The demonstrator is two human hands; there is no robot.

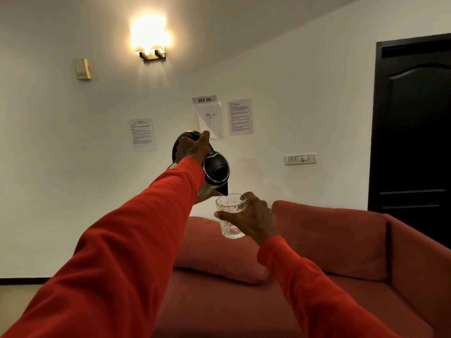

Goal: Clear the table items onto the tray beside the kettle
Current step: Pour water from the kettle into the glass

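Observation:
My left hand [191,148] grips the black handle of a steel kettle [216,169], held up in the air and tipped forward. Its spout points down over the rim of a clear patterned glass [230,215]. My right hand [251,219] holds that glass upright from the right side, fingers curled round it, just below the spout. Both arms wear red sleeves. No table and no tray are in view.
A red sofa [341,276] with a red cushion [219,252] lies below my hands. Behind is a white wall with taped papers [240,117], a lit wall lamp [150,42] and a switch plate [300,159]. A black door [415,142] stands at the right.

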